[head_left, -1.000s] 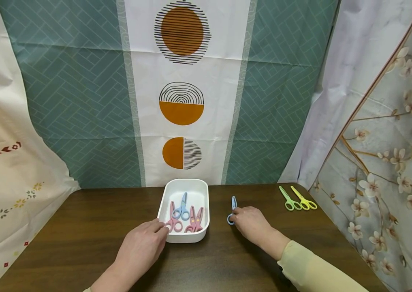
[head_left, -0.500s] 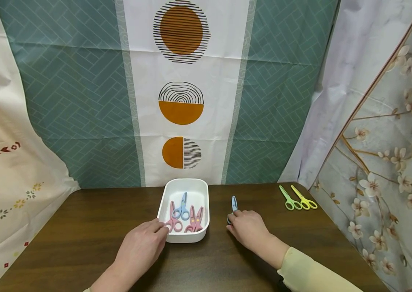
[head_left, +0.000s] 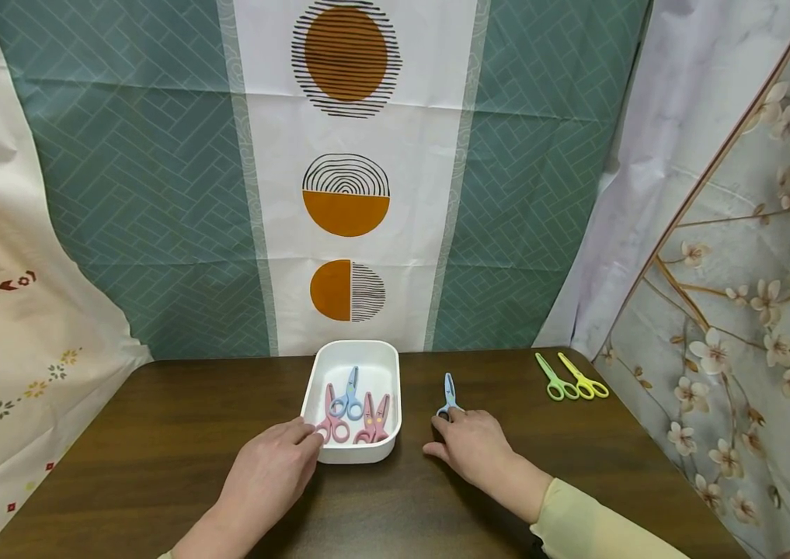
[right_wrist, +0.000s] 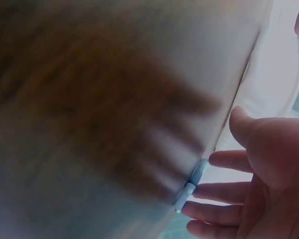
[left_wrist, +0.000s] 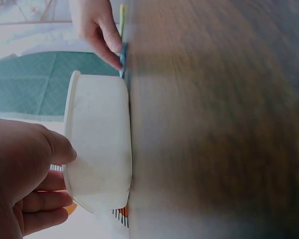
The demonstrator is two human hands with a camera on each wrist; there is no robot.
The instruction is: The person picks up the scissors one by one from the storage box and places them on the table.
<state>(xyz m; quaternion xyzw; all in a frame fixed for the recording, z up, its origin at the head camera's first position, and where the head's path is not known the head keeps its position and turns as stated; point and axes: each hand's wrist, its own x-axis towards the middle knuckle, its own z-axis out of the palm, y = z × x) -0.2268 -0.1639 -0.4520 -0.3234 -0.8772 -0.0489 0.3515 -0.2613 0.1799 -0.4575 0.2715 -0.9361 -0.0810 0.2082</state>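
Note:
My left hand [head_left: 272, 460] grips the near left rim of a white plastic tray [head_left: 356, 453], thumb outside it in the left wrist view. Inside lie a pair of blue scissors [head_left: 347, 405] and two pairs of pink scissors [head_left: 337, 432]; one pink pair has its blades spread apart. To the right, another pair of blue scissors [head_left: 449, 390] lies flat on the table, blades pointing away. My right hand [head_left: 471, 444] is over its handles, partly hiding them. In the right wrist view the fingers are nearly straight, fingertips right at the blue scissors [right_wrist: 192, 184], thumb held apart.
Green scissors [head_left: 557, 382] and yellow scissors [head_left: 585, 380] lie side by side at the far right of the brown wooden table [head_left: 178, 435]. A teal and white curtain [head_left: 157, 194] hangs behind the table, with a floral cloth [head_left: 751, 349] on the right.
My right hand has drawn slightly back toward me, its thumb and fingers spreading from the blue scissors' handles. The left hand and the tray have stayed in place.

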